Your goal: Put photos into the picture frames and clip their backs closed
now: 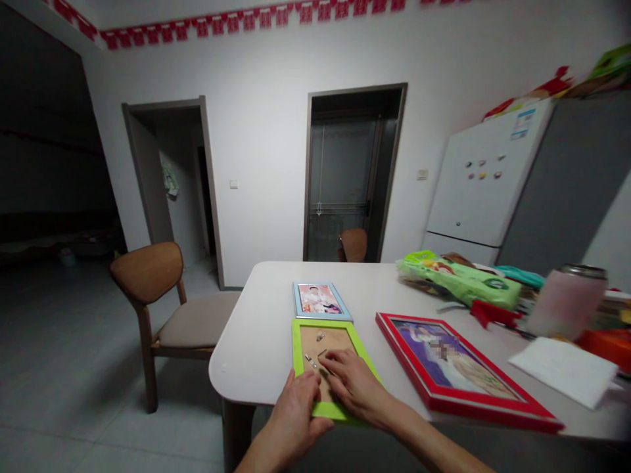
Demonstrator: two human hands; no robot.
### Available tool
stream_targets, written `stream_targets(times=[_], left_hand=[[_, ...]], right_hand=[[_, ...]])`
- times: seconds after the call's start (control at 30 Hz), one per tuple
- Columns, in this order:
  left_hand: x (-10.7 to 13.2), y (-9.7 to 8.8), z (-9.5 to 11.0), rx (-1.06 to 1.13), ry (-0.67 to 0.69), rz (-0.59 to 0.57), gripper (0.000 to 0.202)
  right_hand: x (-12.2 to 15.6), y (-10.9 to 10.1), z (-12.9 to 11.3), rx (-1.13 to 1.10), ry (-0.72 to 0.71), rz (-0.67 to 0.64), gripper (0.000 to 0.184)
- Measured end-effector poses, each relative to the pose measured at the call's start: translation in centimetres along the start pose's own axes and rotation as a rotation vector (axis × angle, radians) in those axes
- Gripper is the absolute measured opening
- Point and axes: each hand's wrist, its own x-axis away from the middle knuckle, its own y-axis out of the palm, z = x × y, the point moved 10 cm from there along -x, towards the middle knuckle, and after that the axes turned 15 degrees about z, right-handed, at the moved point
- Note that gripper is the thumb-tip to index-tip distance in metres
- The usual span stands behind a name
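Note:
A lime-green picture frame (297, 348) lies on the table with its brown backing board (338, 338) facing up. Small metal fittings (310, 360) sit on the board, and another metal piece (320, 337) is farther up it. My left hand (300, 402) grips the frame's near left corner, fingers curled onto the board and thumb by the front edge. On the board's middle, my right hand (355, 386) has its fingers bent and pressed together beside a thin dark piece (322, 353); what they hold is hidden. A light-blue framed photo (318, 299) lies just beyond.
A red framed picture (458, 358) lies to the right on the white table (256, 315). Beyond it are a green packet (463, 279), a pink jar (566, 302), white paper (564, 369) and a red object (493, 314). A wooden chair (148, 269) stands left.

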Motion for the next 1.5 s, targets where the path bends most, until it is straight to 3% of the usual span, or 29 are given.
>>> stream_targets(times=[0.2, 0.37, 0.5, 0.67, 0.73, 1.13, 1.33, 1.5], left_hand=[[-0.2, -0.1, 0.2, -0.01, 0.004, -0.035, 0.046], [-0.1, -0.5, 0.2, 0.005, 0.007, -0.022, 0.043], [0.2, -0.7, 0.1, 0.015, -0.004, -0.014, 0.042], [0.7, -0.7, -0.1, 0.02, -0.029, -0.057, 0.048], [0.9, -0.6, -0.1, 0.021, -0.044, -0.08, 0.051], [1.6, -0.6, 0.1, -0.009, -0.071, -0.12, 0.062], [1.3, -0.6, 0.0, -0.065, -0.057, -0.134, 0.065], [0.5, 2.6, 2.2, -0.123, 0.052, -0.219, 0.058]], right_hand=[[-2.2, 2.6, -0.1, 0.086, -0.033, -0.061, 0.023], [-1.8, 3.0, -1.3, 0.134, -0.101, -0.11, 0.019], [-2.0, 3.0, -1.0, 0.088, -0.086, -0.093, 0.02], [-4.0, 1.7, 4.1, 0.013, 0.191, 0.086, 0.024], [-4.6, 2.2, 6.1, 0.019, 0.293, 0.09, 0.022], [-6.5, 5.4, 11.6, 0.133, 0.589, 0.084, 0.021], [-6.5, 3.8, 10.8, 0.072, 0.587, 0.172, 0.022], [-5.0, 0.5, 9.0, -0.055, 0.483, 0.175, 0.03]])
